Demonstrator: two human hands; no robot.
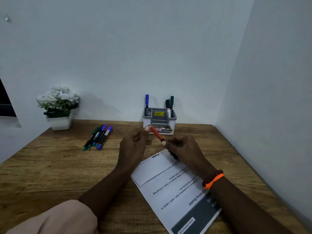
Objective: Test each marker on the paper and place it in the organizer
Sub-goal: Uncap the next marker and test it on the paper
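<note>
Pale walls meet in a corner behind a wood-grain counter [50, 174]. Nearest, a printed paper [168, 188] lies angled right of centre, with a smaller white slip on its far-left part bearing a few scribbled test marks near its far edge. Above the far end of the paper, the right hand [181, 149], beaded and orange bracelets at its wrist, grips the dark barrel of a red marker [156, 133], whose red cap end points far-left. The left hand [135, 146] is just beside it, fingers curled, fingertips close to the red cap; whether they touch it I cannot tell. Farther left, a bunch of loose markers [98, 137] lies on the counter. At the far edge stands a grey organizer [159, 119] holding blue, black and green markers upright. Far left sits a white potted plant [58, 107].
</note>
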